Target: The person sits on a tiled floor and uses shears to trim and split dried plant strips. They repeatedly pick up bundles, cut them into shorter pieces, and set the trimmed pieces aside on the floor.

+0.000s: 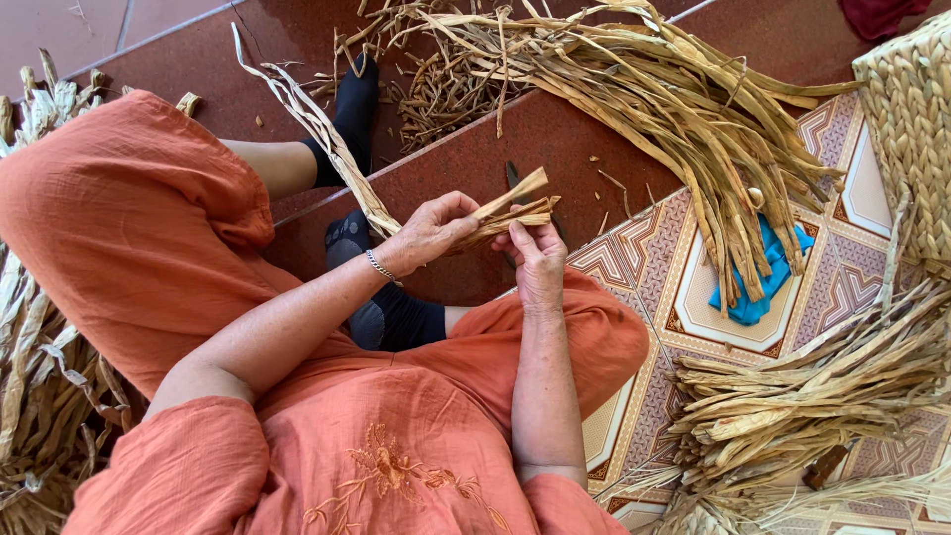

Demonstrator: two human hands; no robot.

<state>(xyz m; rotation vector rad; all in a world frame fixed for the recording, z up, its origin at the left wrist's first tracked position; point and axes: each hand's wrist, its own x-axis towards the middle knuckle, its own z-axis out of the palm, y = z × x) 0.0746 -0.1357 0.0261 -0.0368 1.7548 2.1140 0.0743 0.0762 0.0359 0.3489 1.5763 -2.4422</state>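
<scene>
Much here is cut off or covered: the basket point(911, 129) at 2 o'clock runs off the right edge, the leaf pile point(40, 376) at 9 o'clock is half behind the orange sleeve point(129, 218), and a dark tool point(517, 183) on the step shows only its tip above the hands, too little to tell what it is. A blue cloth point(758, 282) at 3 o'clock lies mostly under the long bundle point(654, 109) that spreads from 12 to 2 o'clock. Both forearms reach forward from the lap and meet near centre frame. The left hand point(431, 233) comes in from 8 o'clock, a bracelet point(381, 267) on its wrist, fingers curled and clenched around the strips point(510, 206). The right hand point(540, 260) rises from 6 o'clock with its back to the camera, thumb and fingers pinching the same strips from below; the fingertips themselves are hard to make out. The strips sit between the two hands, their short cut ends poking toward 1 o'clock just past the left thumb. Their long tail point(317, 124) runs out behind the left hand toward 11 o'clock, across the step point(555, 139), passing beside a black-socked foot point(355, 99). A second bundle point(802, 396) lies at 4 o'clock on the patterned floor point(654, 287), well apart from the hands.
</scene>
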